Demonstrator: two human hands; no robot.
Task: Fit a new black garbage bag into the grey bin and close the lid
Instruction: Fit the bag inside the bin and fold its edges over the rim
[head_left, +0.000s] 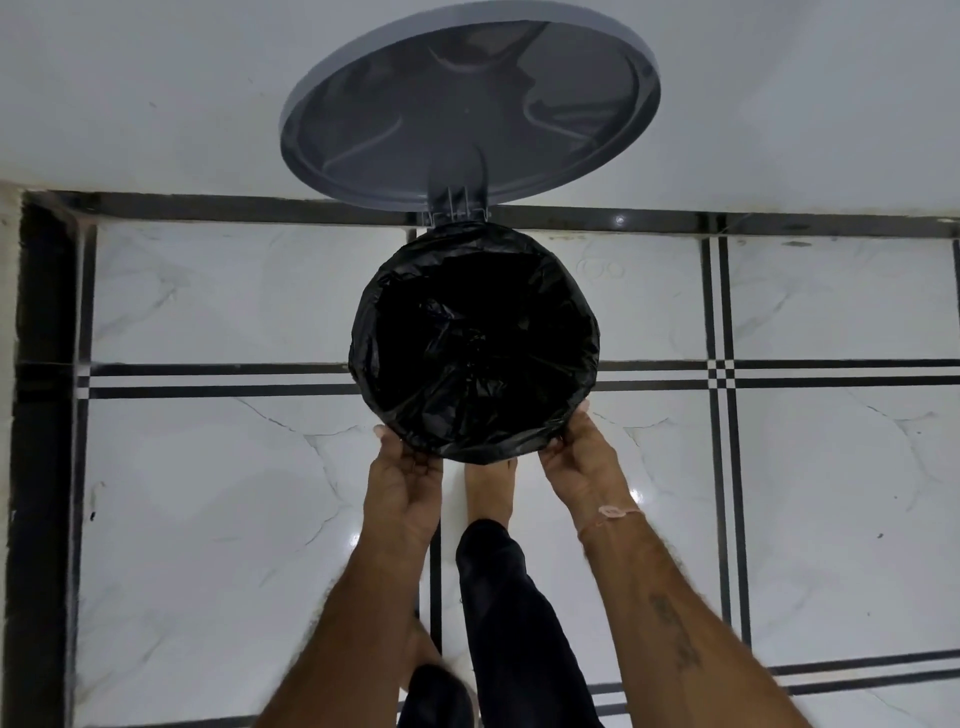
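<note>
Black crinkled plastic garbage bag (475, 343), round mouth; left hand (405, 467) and right hand (576, 457) grip its near edge; grey round lid (467, 104) raised.

black garbage bag (472, 343): 1.
grey lid (467, 104): 1, with 1 hinge (458, 207).
hands: 2, namely left hand (405, 483) and right hand (582, 462).
bare forearms: 2.
bare foot (491, 486): 1 in plain view; a second shows only in part behind the left forearm.
black trouser legs: 2.
wrist thread (610, 512): 1, on the right wrist.
tattoo (675, 631): 1, on the right forearm.
</note>
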